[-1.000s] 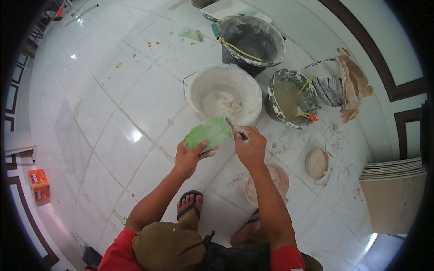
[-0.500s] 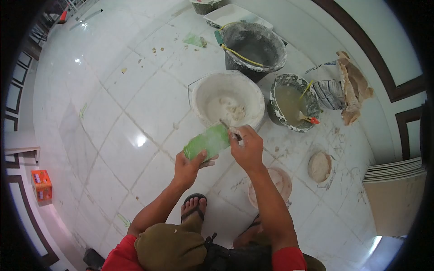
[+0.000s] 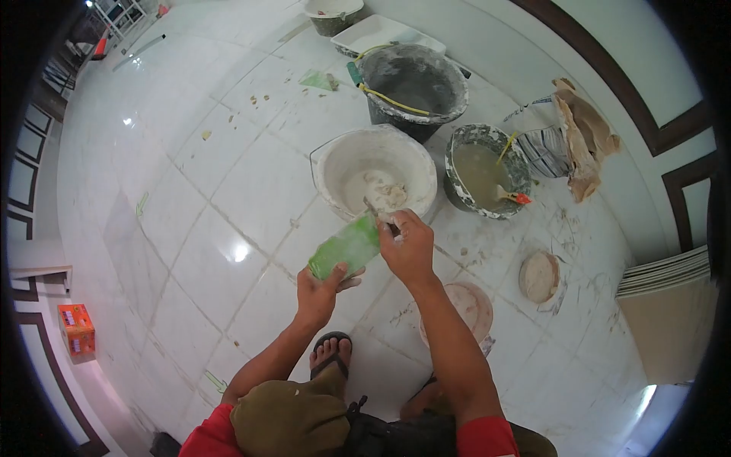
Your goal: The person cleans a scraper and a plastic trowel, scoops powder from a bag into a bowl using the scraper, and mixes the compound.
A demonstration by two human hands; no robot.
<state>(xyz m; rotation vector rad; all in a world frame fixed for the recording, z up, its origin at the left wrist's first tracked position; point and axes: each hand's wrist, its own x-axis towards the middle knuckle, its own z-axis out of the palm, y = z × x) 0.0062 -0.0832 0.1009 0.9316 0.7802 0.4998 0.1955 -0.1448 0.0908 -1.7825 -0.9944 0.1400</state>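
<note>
The left hand [image 3: 321, 291] grips a green sheet [image 3: 327, 257], whitish smears [image 3: 354, 244] uncleared; the right hand [image 3: 409, 245] curls round a scraper [image 3: 369, 204].

- The glossy white tiled floor [image 3: 183, 255] is smeared with pale residue at the right.
- A round white plastic bucket [image 3: 422, 164] is set on it.
- Beyond that, a plaster-crusted black bucket with a yellow handle [image 3: 384, 114] is stood.
- Murky liquid [image 3: 478, 171] is held in a smaller black bucket [image 3: 459, 194].
- Beside this, a torn brown-and-white paper sack [image 3: 586, 141] is laid.
</note>
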